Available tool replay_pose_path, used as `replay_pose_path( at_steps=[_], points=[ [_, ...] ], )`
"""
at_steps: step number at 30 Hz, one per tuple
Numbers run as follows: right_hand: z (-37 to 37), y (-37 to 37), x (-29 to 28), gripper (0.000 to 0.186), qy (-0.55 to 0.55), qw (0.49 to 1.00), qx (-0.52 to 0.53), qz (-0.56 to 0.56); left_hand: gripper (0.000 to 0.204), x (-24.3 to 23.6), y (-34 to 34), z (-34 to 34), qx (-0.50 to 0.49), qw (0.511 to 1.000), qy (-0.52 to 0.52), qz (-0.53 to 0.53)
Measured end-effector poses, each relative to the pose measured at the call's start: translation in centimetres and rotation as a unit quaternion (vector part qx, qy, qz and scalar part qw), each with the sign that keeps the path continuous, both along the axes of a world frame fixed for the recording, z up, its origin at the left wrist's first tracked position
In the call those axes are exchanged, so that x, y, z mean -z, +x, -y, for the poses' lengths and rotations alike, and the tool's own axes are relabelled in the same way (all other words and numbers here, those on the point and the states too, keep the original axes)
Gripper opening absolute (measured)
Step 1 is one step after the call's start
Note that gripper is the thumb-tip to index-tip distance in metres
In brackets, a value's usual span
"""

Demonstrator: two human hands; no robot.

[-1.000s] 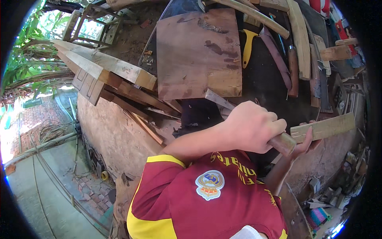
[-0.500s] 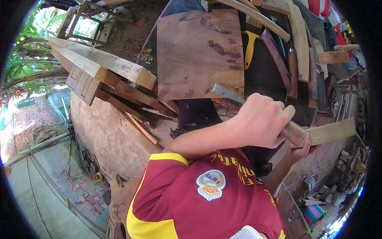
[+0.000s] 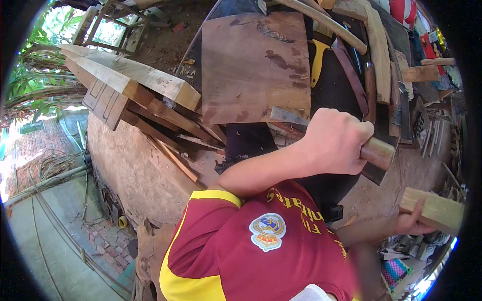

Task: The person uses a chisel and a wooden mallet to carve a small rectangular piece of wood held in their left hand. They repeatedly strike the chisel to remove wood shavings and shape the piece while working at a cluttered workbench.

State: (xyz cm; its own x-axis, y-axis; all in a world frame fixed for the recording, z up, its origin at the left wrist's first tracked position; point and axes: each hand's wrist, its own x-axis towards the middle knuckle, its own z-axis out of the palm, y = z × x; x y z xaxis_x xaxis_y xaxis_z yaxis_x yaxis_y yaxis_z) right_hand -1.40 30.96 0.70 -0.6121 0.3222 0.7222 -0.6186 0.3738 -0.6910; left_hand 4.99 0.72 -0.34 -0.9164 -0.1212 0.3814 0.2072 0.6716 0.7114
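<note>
My left hand [image 3: 341, 143] is closed in a fist around a chisel [image 3: 379, 153]. Its flat metal blade points left and reaches over the near right corner of a brown wooden board [image 3: 241, 75], while the butt of its wooden handle sticks out to the right. I cannot tell whether the blade touches the board. Far to the right, apart from the chisel, my right hand [image 3: 412, 223] grips a rectangular wooden block [image 3: 436, 210]; only some fingers show. A yellow-handled tool [image 3: 318, 64] lies just right of the board.
Long squared timbers [image 3: 150, 83] lie stacked left of the board. A maroon blade-like piece [image 3: 350, 78], a wooden-handled tool [image 3: 370, 93] and a long pale wooden piece [image 3: 379, 55] lie on the right. A wooden frame [image 3: 113, 30] stands at the far left.
My right hand has swung the wooden block away from the chisel's butt, to the right and nearer to me. My left hand, with the chisel, has shifted slightly right.
</note>
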Motion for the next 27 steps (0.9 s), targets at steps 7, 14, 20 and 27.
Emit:
replay_pose_path(
  at_steps=[7, 14, 20, 27],
  points=[
    [6.1, 2.8, 4.2, 0.061, 0.128, 0.989, 0.07, -0.026, 0.023, 0.0, 0.1, 0.5, -0.021, 1.0, 0.013, 0.003],
    [5.2, 3.5, 1.8, 0.064, 0.292, 0.954, -0.003, 0.07, 0.019, -0.1, -0.5, 1.1, -0.04, 0.999, 0.006, 0.002],
    [3.5, 2.4, 1.7, 0.069, -0.159, 0.983, -0.078, 0.055, 0.018, -0.5, -1.0, 0.9, -0.059, 0.998, 0.022, -0.01],
    [3.3, 2.4, 2.1, 0.072, -0.103, 0.988, -0.11, 0.016, 0.017, -0.9, -0.8, 0.6, -0.054, 0.998, 0.028, 0.006]
  ],
)
